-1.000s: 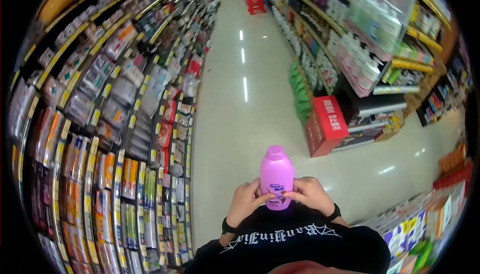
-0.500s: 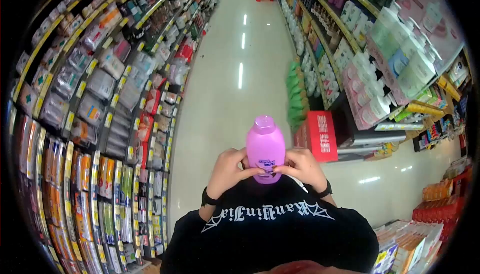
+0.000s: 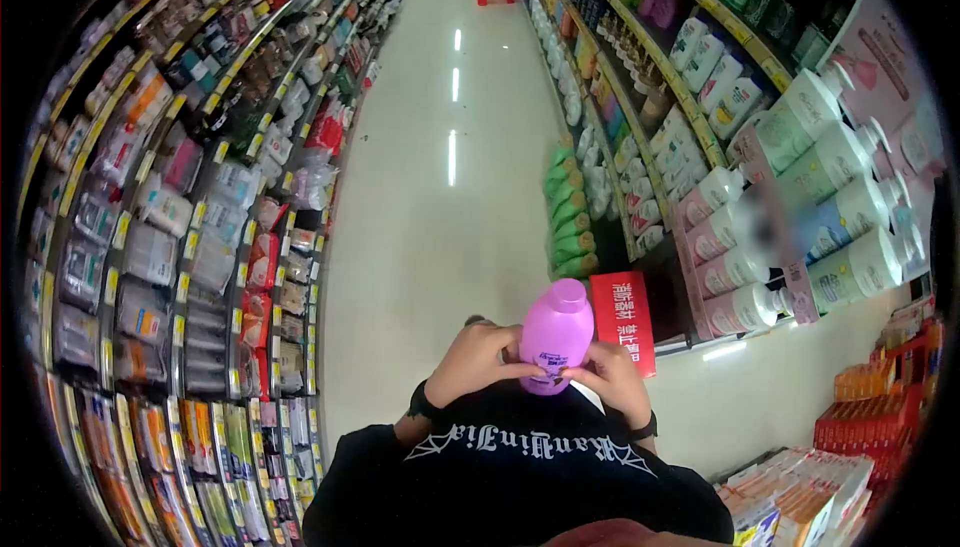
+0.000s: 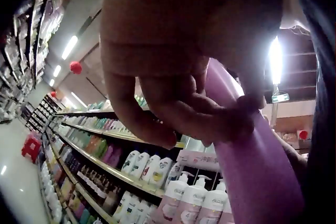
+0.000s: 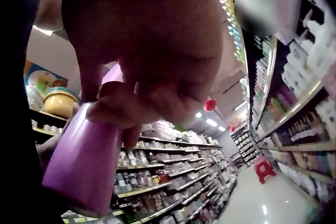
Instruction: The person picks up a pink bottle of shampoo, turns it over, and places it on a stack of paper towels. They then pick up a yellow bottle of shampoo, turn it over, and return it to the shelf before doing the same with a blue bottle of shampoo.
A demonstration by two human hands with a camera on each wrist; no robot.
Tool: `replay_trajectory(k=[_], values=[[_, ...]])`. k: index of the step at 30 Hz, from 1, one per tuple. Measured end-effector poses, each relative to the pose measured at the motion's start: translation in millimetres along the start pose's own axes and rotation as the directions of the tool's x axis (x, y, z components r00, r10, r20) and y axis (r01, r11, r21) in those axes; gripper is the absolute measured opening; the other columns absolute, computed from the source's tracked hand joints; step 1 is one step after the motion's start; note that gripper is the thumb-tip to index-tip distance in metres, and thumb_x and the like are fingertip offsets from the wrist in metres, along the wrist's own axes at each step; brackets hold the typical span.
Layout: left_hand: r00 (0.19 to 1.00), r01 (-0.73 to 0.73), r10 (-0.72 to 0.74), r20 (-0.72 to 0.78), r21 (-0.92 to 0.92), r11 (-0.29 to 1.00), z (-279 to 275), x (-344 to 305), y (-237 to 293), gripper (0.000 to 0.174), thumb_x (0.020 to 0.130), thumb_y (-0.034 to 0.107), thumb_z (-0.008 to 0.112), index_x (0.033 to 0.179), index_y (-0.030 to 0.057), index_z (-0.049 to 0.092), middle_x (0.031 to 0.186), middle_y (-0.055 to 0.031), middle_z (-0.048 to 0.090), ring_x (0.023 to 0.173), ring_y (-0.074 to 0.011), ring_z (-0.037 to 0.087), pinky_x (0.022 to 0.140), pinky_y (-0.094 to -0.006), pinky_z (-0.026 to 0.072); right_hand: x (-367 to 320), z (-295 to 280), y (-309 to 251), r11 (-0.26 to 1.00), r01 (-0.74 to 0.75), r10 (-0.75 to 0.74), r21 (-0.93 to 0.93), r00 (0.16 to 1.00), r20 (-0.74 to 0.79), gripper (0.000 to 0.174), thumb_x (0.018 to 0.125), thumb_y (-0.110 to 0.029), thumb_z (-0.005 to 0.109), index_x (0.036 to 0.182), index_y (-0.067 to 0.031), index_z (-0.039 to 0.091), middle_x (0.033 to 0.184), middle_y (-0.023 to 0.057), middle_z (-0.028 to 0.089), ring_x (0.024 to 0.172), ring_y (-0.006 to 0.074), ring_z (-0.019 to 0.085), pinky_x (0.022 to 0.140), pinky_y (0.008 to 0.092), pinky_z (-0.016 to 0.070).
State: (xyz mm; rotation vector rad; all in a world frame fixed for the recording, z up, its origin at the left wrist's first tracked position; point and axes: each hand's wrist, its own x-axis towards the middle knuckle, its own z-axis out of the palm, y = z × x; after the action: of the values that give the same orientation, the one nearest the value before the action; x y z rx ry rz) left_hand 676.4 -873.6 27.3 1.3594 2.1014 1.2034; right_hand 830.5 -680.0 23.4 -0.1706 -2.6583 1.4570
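Gripping a purple, round-shouldered plastic bottle [image 3: 557, 332] from both sides, the bare left hand [image 3: 474, 359] and bare right hand [image 3: 616, 379] have thumbs and fingers clamped on it, both thumbs against its near face. It is held in front of a black shirt [image 3: 520, 482] with white lettering, while a red rectangular panel [image 3: 618, 302] with white characters lies beyond the right hand, near white-pump pink bottles [image 3: 740, 308].
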Motion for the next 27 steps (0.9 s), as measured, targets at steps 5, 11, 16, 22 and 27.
replay_trajectory(k=[5, 11, 16, 22, 27], values=[[0.993, -0.091, 0.092, 0.077, -0.009, 0.996, -41, 77, -45, 0.037, 0.073, 0.038, 0.081, 0.083, 0.005, 0.067, 0.063, -0.009, 0.064, 0.058, -0.026, 0.063, 0.058, -0.0342, 0.0477, 72, -7, 7, 0.998, -0.026, 0.019, -0.061, 0.993, -0.118, 0.037, 0.084, -0.036, 0.073, 0.088, 0.0004, 0.066, 0.07, 0.0151, 0.063, 0.063, 0.0295, 0.064, 0.058, 0.0374, 0.0482], [0.971, -0.187, 0.183, 0.151, 0.011, 0.982, -110, 160, -88, 0.037, 0.072, 0.037, 0.081, 0.083, 0.0054, 0.067, 0.064, -0.0092, 0.064, 0.059, -0.0279, 0.064, 0.06, -0.0356, 0.0489, 171, -22, 0, 0.995, 0.022, -0.039, -0.095, 0.983, -0.178, 0.037, 0.086, -0.036, 0.071, 0.09, -0.0005, 0.064, 0.071, 0.0155, 0.063, 0.062, 0.0307, 0.063, 0.059, 0.0385, 0.0477], [0.982, -0.154, 0.147, 0.116, 0.051, 0.987, -161, 211, -133, 0.037, 0.074, 0.038, 0.08, 0.082, 0.0044, 0.067, 0.066, -0.0106, 0.066, 0.06, -0.0279, 0.065, 0.062, -0.036, 0.0505, 265, -19, 16, 0.986, 0.087, -0.109, -0.143, 0.983, -0.149, 0.041, 0.088, -0.043, 0.066, 0.09, -0.002, 0.063, 0.069, 0.0157, 0.063, 0.062, 0.0339, 0.061, 0.06, 0.0411, 0.0477], [0.989, 0.015, -0.004, 0.15, -0.07, 0.997, -190, 255, -185, 0.039, 0.075, 0.038, 0.08, 0.083, 0.0026, 0.066, 0.065, -0.0122, 0.064, 0.059, -0.0278, 0.064, 0.058, -0.0356, 0.0494, 341, -22, 32, 0.985, 0.036, -0.048, -0.171, 0.997, -0.065, 0.042, 0.089, -0.045, 0.064, 0.089, -0.0027, 0.063, 0.07, 0.0181, 0.064, 0.065, 0.0381, 0.061, 0.063, 0.0461, 0.0477], [0.984, 0.01, -0.015, 0.177, 0.025, 1.0, -202, 318, -209, 0.038, 0.074, 0.038, 0.081, 0.083, 0.004, 0.067, 0.067, -0.0105, 0.066, 0.062, -0.0264, 0.064, 0.062, -0.0353, 0.0499, 395, -38, 65, 0.993, 0.002, -0.012, -0.118, 0.996, -0.084, 0.042, 0.089, -0.043, 0.064, 0.095, -0.0021, 0.063, 0.074, 0.0185, 0.065, 0.066, 0.0384, 0.062, 0.062, 0.0456, 0.0482]])
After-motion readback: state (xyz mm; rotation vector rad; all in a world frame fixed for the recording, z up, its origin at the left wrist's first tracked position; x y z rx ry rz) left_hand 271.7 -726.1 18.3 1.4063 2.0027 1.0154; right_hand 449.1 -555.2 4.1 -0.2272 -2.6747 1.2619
